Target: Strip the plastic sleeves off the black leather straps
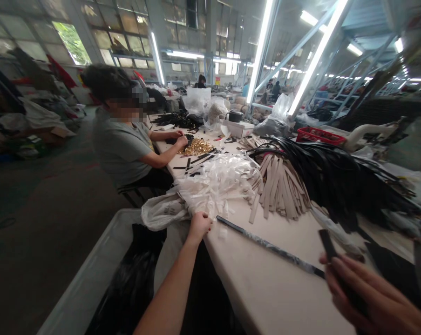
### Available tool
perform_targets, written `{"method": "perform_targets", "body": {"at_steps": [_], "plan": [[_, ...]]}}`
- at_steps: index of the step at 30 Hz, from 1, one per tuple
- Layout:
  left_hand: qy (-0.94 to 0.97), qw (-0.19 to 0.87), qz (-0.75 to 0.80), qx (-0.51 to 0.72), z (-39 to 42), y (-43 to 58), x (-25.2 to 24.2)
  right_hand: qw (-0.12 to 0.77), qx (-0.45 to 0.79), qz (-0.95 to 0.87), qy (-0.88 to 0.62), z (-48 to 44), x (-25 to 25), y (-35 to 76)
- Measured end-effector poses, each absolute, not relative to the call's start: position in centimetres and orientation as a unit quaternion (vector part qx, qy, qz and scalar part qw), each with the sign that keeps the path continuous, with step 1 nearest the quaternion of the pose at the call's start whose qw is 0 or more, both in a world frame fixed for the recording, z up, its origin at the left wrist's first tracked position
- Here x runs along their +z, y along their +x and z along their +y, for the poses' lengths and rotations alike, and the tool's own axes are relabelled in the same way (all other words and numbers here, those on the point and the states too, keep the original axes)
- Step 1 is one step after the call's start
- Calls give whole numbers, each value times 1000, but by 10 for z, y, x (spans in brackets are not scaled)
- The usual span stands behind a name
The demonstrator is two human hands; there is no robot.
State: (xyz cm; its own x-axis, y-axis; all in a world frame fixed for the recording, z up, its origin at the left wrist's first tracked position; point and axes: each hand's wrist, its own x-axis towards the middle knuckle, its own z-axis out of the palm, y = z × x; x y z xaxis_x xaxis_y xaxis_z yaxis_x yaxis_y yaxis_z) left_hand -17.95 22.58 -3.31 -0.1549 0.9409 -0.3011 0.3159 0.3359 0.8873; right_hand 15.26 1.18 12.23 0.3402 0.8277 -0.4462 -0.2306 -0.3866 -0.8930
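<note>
My left hand (199, 225) is at the table's near left edge, fingers curled together beside a heap of white strips (217, 179). Whatever it pinches, if anything, is too small to make out. In my right hand (374, 288), at the lower right, a black strip (327, 244) is held between thumb and fingers, its short end sticking up. Between my hands a long, narrow black strip with greyish patches (266, 243) lies slantwise on the pale tabletop (266, 288). A small white piece (222, 232) lies near its far end.
Beige strips (280, 190) and a large bundle of black strips (332, 177) cover the table's right side, with a red basket (320, 136) behind. A co-worker (123, 135) sits at the left near gold-coloured pieces (198, 147). Below my left arm stands a pale bin (88, 270) holding black material.
</note>
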Motion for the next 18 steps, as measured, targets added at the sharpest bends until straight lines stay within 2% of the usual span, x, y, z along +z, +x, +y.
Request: {"method": "perform_targets", "body": {"at_steps": [3,9,18], "plan": [[412,553,633,352,204,-175,-34,467,647,-258,-544,28,70,83],[332,657,558,384,161,-148,-36,471,670,-238,-521,87,-19,11],[288,686,523,415,138,-123,-41,477,623,-266,-560,112,-41,-1]]}}
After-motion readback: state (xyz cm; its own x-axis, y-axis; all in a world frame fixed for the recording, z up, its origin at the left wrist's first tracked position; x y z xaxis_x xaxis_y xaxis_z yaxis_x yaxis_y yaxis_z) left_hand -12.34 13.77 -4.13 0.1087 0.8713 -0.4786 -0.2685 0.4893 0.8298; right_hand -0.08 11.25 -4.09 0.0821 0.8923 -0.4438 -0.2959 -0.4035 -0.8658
